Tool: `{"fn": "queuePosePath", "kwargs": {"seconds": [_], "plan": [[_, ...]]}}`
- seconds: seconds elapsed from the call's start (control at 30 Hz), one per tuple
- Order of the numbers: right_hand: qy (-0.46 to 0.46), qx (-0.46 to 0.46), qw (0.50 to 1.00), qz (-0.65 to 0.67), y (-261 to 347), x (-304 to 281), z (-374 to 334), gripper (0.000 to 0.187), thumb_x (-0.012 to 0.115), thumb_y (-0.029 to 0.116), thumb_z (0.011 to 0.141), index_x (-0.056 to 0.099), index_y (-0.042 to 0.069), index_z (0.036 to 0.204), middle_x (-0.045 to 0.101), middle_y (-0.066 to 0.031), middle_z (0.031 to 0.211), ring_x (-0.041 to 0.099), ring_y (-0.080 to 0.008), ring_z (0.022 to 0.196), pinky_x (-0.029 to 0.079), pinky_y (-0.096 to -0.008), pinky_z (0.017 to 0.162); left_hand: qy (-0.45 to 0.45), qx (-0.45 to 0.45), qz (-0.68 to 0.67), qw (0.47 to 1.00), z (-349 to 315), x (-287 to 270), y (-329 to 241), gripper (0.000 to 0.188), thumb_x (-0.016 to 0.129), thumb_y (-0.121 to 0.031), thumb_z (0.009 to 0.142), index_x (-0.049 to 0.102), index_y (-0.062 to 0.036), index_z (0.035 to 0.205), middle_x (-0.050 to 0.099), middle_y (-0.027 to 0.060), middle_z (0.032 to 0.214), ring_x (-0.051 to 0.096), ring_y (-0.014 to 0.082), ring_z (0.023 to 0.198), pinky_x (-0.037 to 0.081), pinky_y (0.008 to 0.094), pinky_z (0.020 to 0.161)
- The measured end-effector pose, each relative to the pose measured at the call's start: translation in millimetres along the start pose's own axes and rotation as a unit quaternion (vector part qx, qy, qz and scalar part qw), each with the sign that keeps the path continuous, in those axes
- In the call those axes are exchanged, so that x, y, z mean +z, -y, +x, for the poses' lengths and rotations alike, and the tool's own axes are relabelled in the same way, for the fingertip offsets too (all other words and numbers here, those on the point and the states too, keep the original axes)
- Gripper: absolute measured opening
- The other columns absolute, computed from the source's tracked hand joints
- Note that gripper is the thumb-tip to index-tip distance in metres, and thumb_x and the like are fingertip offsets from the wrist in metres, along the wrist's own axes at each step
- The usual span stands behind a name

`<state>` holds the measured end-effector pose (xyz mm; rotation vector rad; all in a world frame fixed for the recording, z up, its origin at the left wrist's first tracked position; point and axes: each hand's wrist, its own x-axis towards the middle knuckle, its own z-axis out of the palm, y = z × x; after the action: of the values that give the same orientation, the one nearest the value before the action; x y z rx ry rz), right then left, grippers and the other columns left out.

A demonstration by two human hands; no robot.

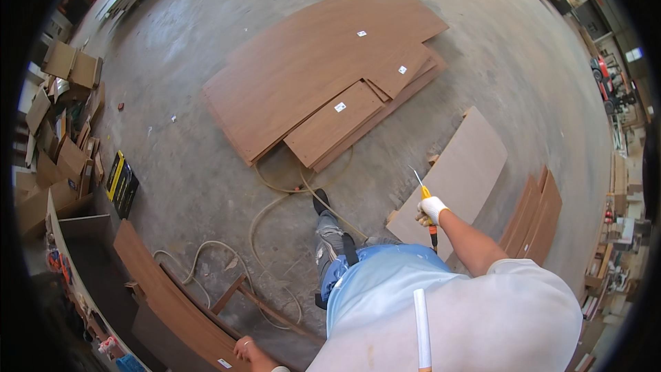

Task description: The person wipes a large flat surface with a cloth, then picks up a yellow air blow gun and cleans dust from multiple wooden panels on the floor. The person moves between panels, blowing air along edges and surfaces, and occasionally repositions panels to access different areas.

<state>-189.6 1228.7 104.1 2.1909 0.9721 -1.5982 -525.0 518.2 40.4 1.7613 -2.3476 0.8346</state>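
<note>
My right hand, in a white glove, is closed around a yellow air blow gun. Its thin metal nozzle points up and away, and an orange-and-black fitting hangs below the grip. Under that hand a pale grey panel lies on small wooden blocks. At the lower left my bare left hand, with a ring on one finger, is curled at the edge of a long brown wood panel. The panel leans on its side next to a brown wooden frame. My left fingertips are partly hidden.
A stack of brown panels with small white labels lies ahead. More brown panels lie at right. An air hose loops over the concrete floor near my foot. Cardboard scraps are piled left. A cigarette juts into view below.
</note>
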Motion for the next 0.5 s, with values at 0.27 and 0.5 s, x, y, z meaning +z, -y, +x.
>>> {"fn": "queuePosePath", "kwargs": {"seconds": [0.27, 0.5], "plan": [[0.041, -0.037, 0.996, 0.066, 125, 47, 16, 0.012, 0.060, 0.006, 0.079, 0.054, -0.003, 0.082, 0.053, -0.0138, 0.066, 0.052, -0.0231, 0.047, 0.045, -0.0362, 0.039, 0.411, 0.702, -0.045, 0.579, -285, -25, -77, 0.045, 0.064, -0.031, 0.080, 0.067, 0.0010, 0.111, 0.065, 0.0260, 0.114, 0.061, 0.0409, 0.108, 0.048, 0.0436, 0.094], [-0.016, -0.047, 0.952, -0.303, 99, 63, 11, 0.026, 0.059, 0.018, 0.080, 0.065, 0.000, 0.098, 0.068, -0.0198, 0.084, 0.069, -0.0292, 0.069, 0.056, -0.0420, 0.063, 0.619, 0.566, -0.220, 0.497, -449, -119, -197, 0.036, 0.062, -0.015, 0.083, 0.064, 0.0059, 0.113, 0.070, 0.0193, 0.093, 0.070, 0.0251, 0.079, 0.056, 0.0357, 0.071]]}}
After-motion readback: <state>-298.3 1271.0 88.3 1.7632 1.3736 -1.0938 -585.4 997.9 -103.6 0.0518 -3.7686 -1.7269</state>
